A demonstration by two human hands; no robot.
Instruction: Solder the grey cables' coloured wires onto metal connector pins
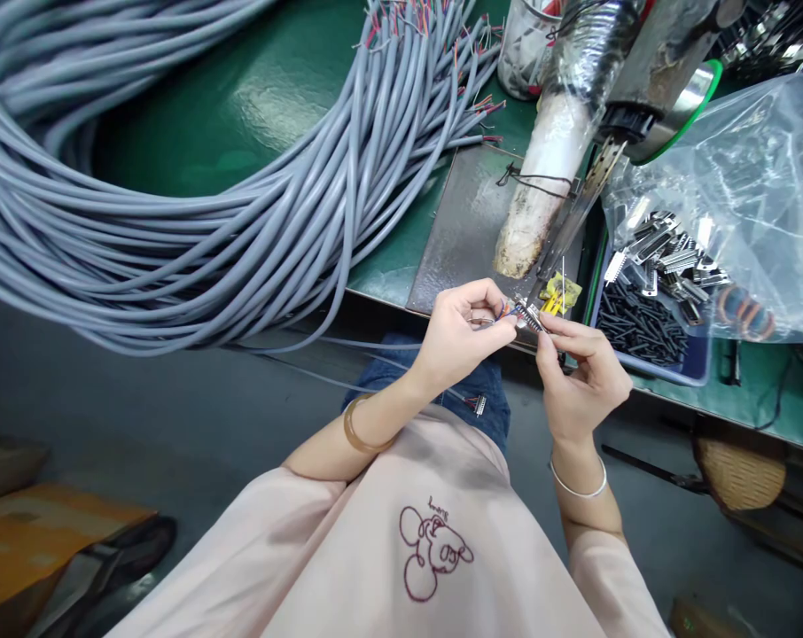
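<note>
Between thumb and fingers my left hand (464,332) pinches thin coloured wires (504,312) from a grey cable. Opposite it, my right hand (584,368) is closed on the end of a small multi-pin connector (529,316). The wire tips meet the connector's pin row; whether any is joined there I cannot tell. Just beyond the fingers, a soldering station's metal guide (584,213) slants down beside a thick white wrapped tube (541,195). Yellow pieces (556,294) lie right behind the connector. Another connector (476,405) on a cable hangs over my lap.
A large bundle of grey cables (242,239) with stripped ends covers the green table's (295,89) left. To the right, a blue bin (697,363) holds black sleeves (641,323), with metal connectors (674,257) in a clear bag (740,177). A jar (525,53) stands behind.
</note>
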